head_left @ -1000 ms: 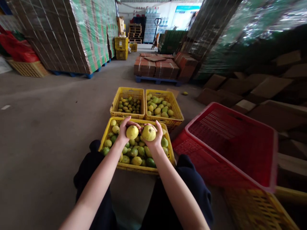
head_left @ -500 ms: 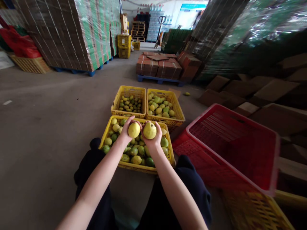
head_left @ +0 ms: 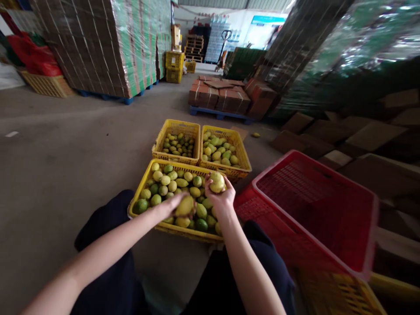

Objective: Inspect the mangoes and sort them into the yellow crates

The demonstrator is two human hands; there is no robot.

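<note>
In my right hand [head_left: 223, 197] I hold a pale yellow-green lemon [head_left: 217, 182], fingers wrapped round it, over the right part of the near yellow crate [head_left: 134, 199]. My left hand [head_left: 175, 203], smeared by motion, is lower and to the left over the same crate. A yellow lemon [head_left: 185, 206], equally blurred, sits in its grasp. Beneath both hands the crate is filled with yellow and green lemons [head_left: 172, 186], partly hidden by my hands and forearms.
Behind stand two more yellow crates, a left one [head_left: 157, 146] with smaller fruit and a right one [head_left: 244, 153] with larger fruit. A red crate [head_left: 262, 197] is on my right, near flattened cardboard [head_left: 370, 135]. One lemon [head_left: 256, 135] lies on the floor.
My hands have moved apart. The left went down with its lemon towards the crate's fruit; the right shifted slightly right, still holding its lemon. The view has tilted a little.
</note>
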